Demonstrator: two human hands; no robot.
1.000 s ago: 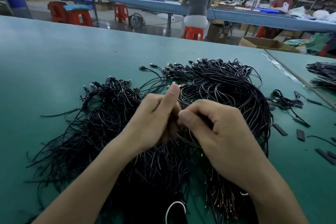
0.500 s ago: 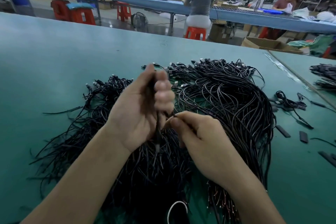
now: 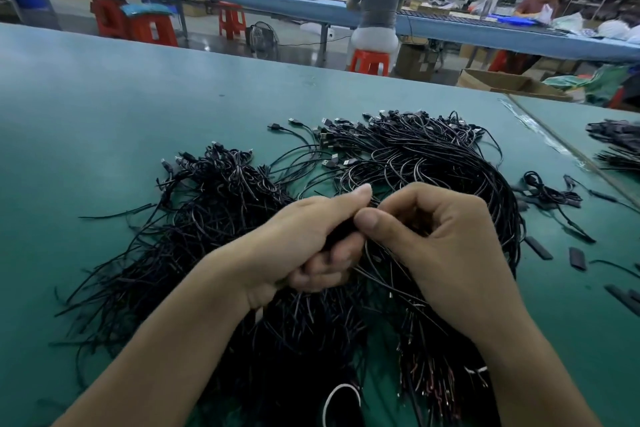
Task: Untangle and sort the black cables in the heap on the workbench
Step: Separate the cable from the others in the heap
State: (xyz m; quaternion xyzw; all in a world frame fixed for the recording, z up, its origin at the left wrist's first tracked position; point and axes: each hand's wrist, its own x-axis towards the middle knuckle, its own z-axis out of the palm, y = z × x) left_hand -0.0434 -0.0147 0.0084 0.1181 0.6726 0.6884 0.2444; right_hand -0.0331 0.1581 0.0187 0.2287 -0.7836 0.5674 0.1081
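Left hand (image 3: pixel 304 243) gripping bunched cables (image 3: pixel 341 235), right hand (image 3: pixel 446 246) seemingly pinching them, above heap (image 3: pixel 433 163)

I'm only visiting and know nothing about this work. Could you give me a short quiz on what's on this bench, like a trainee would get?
1. True or false: the left hand lies flat and empty on the workbench.
2. Where do the short black pieces lie? A) left of the cable heap; B) right of the heap; C) under the left hand.
3. What is the right hand doing?

Key:
1. False: its fingers are curled round cables.
2. B.
3. It pinches cables close beside the left hand, above the heap.
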